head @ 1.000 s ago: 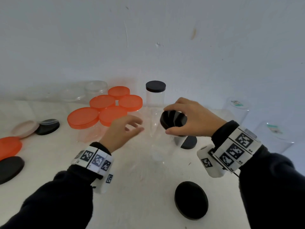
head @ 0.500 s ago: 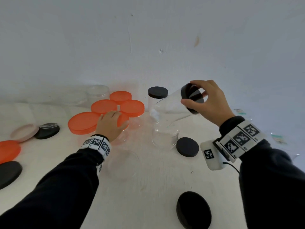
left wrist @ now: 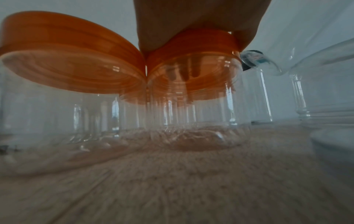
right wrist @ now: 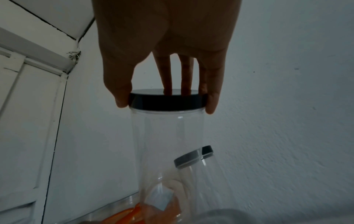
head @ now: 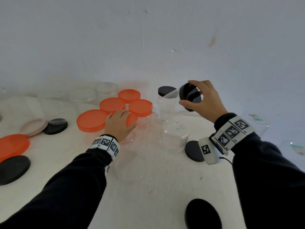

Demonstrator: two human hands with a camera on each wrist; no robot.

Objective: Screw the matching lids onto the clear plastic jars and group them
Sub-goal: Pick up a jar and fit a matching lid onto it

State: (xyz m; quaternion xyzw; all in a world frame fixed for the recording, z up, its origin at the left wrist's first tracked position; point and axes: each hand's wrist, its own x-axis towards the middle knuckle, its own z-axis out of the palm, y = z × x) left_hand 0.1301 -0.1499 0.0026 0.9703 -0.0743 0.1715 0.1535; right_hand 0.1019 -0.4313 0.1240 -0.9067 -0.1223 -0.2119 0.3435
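Note:
My right hand (head: 188, 94) grips the black lid (head: 192, 96) of a tall clear jar (head: 168, 106) and holds the jar tilted in the air, base pointing left. Just behind it stands another black-lidded jar (head: 165, 90). In the right wrist view my thumb and fingers (right wrist: 212, 104) pinch the lid's (right wrist: 166, 101) rim. My left hand (head: 120, 123) lies over the orange lid (head: 132, 119) of the nearest jar in a cluster of orange-lidded jars (head: 112, 104). The left wrist view shows my thumb (left wrist: 245, 37) on that lid's (left wrist: 201, 45) rim.
An uncapped clear jar (head: 174, 136) stands mouth down at centre, with a low wide clear jar (head: 130, 164) in front of it. Loose black lids (head: 194, 151) (head: 203, 214) (head: 14, 169) lie around, an orange lid (head: 13, 146) and a pink lid (head: 33, 127) at left. More clear jars (head: 257, 119) stand at right.
My right hand lifted the lidded jar from the table's middle up and back, towards the standing black-lidded jar. My left hand left that jar and settled on an orange lid.

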